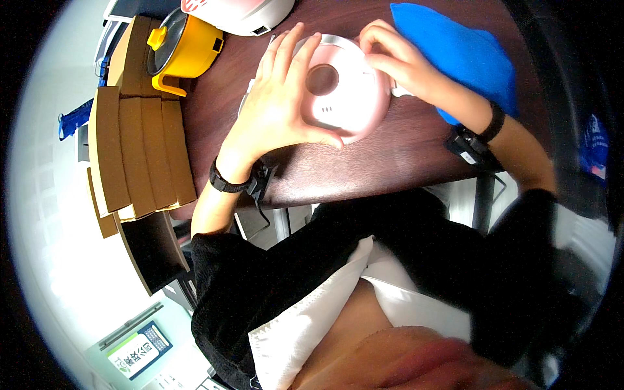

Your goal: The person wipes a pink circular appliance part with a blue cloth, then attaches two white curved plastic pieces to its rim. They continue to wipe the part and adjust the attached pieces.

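Note:
A round, pale pink appliance (361,107) with a dark round opening in its middle stands on the dark wooden table (312,175). My left hand (273,107) lies over its left side, open, with the fingers stretched toward the far edge and the thumb near the front rim. At the far right rim is my right hand (393,58), its fingers curled in and pressed together. What those fingertips hold, if anything, is hidden. A small white part (402,91) juts from the appliance's right side, just below my right hand.
A blue cloth (461,52) lies right of my right hand. Back left are a yellow pot (195,49) with a handle and dark lid, and a white and pink appliance (253,13). Brown cardboard boxes (143,149) line the table's left edge. Black straps circle both wrists.

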The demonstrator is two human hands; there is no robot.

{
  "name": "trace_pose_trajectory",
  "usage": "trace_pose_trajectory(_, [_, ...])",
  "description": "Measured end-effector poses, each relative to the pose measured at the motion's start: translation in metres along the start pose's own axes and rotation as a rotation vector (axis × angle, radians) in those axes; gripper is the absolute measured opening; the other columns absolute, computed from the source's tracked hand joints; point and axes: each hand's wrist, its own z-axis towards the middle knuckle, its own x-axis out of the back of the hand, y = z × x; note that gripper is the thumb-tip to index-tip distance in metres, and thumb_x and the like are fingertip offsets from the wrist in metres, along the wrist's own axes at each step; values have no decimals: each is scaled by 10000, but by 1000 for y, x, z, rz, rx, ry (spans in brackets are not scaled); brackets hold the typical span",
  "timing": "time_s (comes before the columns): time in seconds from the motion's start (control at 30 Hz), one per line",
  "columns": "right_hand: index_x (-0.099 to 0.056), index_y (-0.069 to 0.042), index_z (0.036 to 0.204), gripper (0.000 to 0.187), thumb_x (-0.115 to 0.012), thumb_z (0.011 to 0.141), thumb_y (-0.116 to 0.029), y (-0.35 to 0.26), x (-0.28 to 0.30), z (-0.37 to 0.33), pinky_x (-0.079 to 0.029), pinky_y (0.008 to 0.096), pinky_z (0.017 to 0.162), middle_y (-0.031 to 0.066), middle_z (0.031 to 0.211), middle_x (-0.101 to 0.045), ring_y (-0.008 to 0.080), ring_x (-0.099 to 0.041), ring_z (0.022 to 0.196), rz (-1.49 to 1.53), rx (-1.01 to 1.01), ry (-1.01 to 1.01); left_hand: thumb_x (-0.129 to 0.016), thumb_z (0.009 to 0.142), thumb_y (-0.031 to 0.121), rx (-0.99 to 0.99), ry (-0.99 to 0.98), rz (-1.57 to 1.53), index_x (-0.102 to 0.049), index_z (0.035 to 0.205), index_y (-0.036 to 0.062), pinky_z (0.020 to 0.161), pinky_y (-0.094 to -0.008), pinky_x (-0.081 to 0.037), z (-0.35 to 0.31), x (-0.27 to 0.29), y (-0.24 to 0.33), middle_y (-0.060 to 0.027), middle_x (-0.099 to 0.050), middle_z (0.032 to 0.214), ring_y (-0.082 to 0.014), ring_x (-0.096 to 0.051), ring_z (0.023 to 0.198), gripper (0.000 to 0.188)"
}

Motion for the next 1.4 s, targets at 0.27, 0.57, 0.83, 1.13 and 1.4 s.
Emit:
trace_pose_trajectory(0.27, [-535, -33, 944, 115, -587, 864, -99, 3, -2, -1, -409, 275, 843, 52, 973, -486, 150, -502, 940, 31, -20, 12, -907, 517, 417, 59, -15, -96, -268, 1474, 48, 1100, -468, -366, -11, 7, -5, -262, -402, 1425, -410, -423, 1316, 1209])
trace_pose_trajectory(0.57, [-546, -38, 1017, 148, -559, 906, -135, 1, -1, -2, -422, 278, 837, 55, 1014, -508, 141, -516, 965, -2, -65, 19, -854, 643, 385, 49, 119, -226, -382, 1409, 35, 1003, -429, -472, -11, 11, -16, -220, -538, 1320, -366, -572, 1180, 965])
trace_pose_trajectory(0.83, [-558, -39, 1023, 139, -539, 950, -156, 2, 0, -1, -433, 261, 817, 48, 1018, -506, 122, -522, 948, 0, -19, 7, -728, 833, 199, 36, 233, -161, -633, 1115, 41, 755, -345, -528, -8, 11, -8, -119, -650, 982, -262, -666, 876, 337])
trace_pose_trajectory(1.13, [-560, -45, 1022, 134, -537, 956, -160, 5, 1, -1, -439, 255, 808, 43, 1022, -507, 112, -524, 933, -14, 8, 10, -708, 843, 171, 14, 246, -141, -670, 1031, 47, 680, -331, -514, -5, 11, -5, -96, -636, 863, -253, -653, 772, 229])
trace_pose_trajectory(1.4, [-563, -52, 1016, 135, -537, 953, -168, 5, 0, -1, -431, 252, 789, 40, 1013, -505, 109, -517, 907, -12, -11, 2, -752, 809, 246, 56, 213, -148, -656, 1083, 46, 722, -337, -514, -9, 5, -8, -106, -643, 893, -242, -652, 813, 353])
